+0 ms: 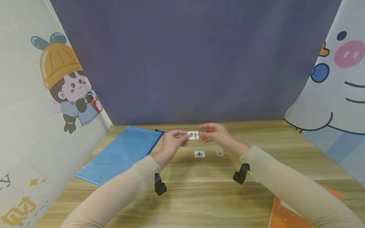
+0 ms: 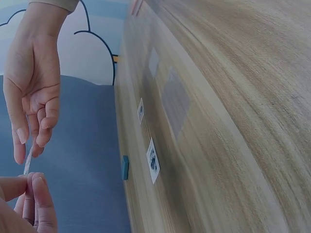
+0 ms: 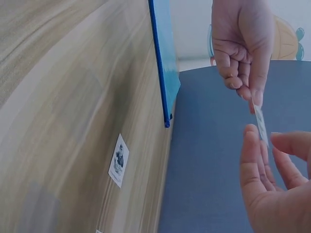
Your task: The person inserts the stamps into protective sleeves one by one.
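Sleeves (image 1: 117, 196): pale cream, reaching in from 7 and 5 o'clock, a black device (image 1: 160, 186) at each cuff (image 1: 146, 167).
Held card (image 1: 193, 135): small, printed, raised above the counter (image 1: 182, 202) between both hands; hub of this clock.
Left hand (image 1: 172, 142): fingers pinch the card's left end.
Right hand (image 1: 216, 135): fingers curve about its right end; whether they grip it, I cannot tell.
Counter: wood-grained, with streaks of tan and brown.
Printed card (image 1: 199, 154): lying near, between 5 and 6.
Smaller card (image 1: 219, 153): lying at 4.
Blue pouch (image 1: 119, 155): flat, between 8 and 9.
Orange item (image 1: 285, 215): farther out at 4, partly hidden by a sleeve.
Backdrop (image 1: 182, 63): dark grey-blue, at 12.
Left panel (image 1: 22, 126): white, capped cartoon child (image 1: 71, 88) near 10.
Right panel (image 1: 348, 117): pale, pink snout (image 1: 349, 54) near 2.
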`<state>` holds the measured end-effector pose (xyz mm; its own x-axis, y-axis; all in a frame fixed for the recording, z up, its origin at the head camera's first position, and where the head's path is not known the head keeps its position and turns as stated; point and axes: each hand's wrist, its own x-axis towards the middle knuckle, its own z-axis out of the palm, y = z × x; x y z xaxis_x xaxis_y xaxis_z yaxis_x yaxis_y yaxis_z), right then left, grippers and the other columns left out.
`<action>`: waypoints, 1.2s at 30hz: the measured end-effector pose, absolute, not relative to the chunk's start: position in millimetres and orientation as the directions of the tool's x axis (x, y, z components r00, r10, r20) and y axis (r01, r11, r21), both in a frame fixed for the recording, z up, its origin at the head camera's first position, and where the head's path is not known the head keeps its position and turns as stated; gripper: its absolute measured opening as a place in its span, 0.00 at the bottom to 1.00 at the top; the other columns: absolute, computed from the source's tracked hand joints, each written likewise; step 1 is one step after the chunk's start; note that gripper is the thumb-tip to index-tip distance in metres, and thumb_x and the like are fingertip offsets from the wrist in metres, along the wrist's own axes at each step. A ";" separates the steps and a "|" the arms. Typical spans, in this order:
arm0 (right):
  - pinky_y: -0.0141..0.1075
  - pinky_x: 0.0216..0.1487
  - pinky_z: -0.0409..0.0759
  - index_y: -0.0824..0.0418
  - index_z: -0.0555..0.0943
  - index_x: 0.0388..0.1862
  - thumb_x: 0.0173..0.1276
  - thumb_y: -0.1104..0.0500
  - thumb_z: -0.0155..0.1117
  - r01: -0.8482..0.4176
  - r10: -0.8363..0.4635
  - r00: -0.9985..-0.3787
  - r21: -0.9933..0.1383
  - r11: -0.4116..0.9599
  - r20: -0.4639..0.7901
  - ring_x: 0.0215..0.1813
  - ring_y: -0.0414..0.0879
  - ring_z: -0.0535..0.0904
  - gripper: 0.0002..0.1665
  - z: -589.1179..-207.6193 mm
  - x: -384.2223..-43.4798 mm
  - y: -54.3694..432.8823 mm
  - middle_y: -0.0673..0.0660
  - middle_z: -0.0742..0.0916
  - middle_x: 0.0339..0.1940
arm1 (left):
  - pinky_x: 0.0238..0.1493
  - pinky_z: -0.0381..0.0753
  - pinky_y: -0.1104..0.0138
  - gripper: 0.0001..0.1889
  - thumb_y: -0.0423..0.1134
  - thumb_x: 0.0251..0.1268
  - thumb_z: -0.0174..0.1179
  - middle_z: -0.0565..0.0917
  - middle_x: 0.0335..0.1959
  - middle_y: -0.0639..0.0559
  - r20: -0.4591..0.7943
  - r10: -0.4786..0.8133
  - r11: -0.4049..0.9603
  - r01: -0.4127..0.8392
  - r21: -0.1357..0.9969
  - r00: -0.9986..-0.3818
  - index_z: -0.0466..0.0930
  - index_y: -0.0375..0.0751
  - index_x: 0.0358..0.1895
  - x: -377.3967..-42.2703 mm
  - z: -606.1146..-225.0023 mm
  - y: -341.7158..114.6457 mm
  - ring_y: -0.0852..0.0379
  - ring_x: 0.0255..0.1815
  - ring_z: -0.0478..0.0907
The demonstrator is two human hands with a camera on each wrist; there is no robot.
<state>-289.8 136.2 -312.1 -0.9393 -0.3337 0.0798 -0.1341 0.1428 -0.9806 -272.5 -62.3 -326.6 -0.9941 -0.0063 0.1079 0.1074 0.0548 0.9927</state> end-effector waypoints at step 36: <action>0.41 0.41 0.87 0.74 0.77 0.55 0.56 0.75 0.63 -0.084 -0.313 -0.949 -0.982 0.171 0.026 0.32 0.45 0.84 0.25 -349.5 -283.1 96.7 0.66 0.84 0.43 | 0.38 0.86 0.65 0.20 0.26 0.53 0.70 0.86 0.31 0.43 0.154 0.157 0.403 0.206 0.892 -0.975 0.82 0.35 0.51 -266.3 -349.9 -105.1 0.58 0.31 0.83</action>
